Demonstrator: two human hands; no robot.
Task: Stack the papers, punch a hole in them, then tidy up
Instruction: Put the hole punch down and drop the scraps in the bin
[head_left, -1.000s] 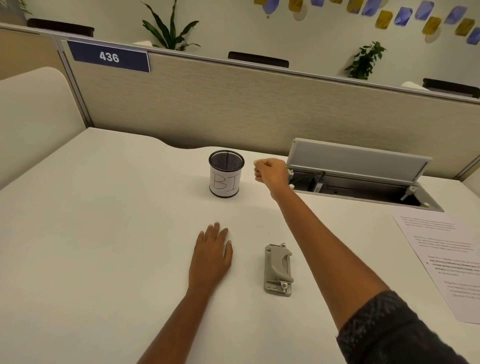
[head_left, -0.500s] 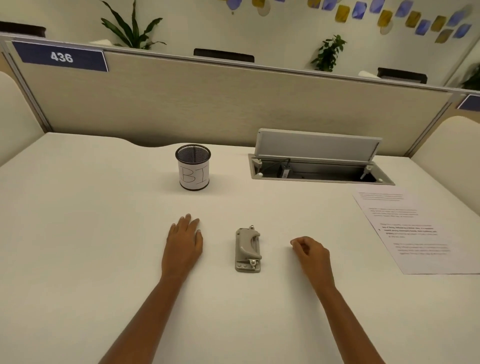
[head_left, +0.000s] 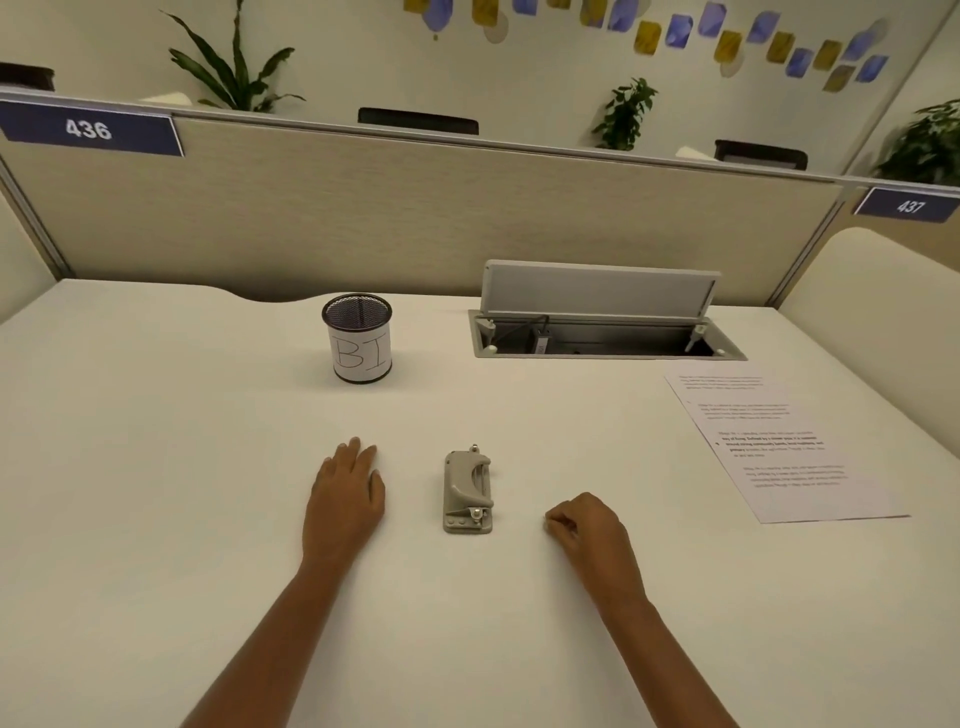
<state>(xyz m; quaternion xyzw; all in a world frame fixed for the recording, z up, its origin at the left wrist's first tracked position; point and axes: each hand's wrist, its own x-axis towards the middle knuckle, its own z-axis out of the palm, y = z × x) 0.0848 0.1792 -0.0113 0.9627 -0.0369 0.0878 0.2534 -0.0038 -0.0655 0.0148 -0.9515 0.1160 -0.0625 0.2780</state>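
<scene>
Back from the cup (head_left: 358, 345), the right grip (head_left: 587, 530) rests curled on the desk (head_left: 156, 467), seemingly empty; the left grip (head_left: 345, 499) lies flat, fingers straight. The hole punch (head_left: 467, 491) sits between them, the papers (head_left: 779, 447) well to the right. Tidying looks nearly done; any punched hole is too small to see.

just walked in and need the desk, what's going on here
A person's hands rest on a white desk, holding nothing visible. The left hand lies flat beside a small grey metal hole punch; the right hand rests curled on its other side. The printed white paper lies farther right, untouched.
</scene>
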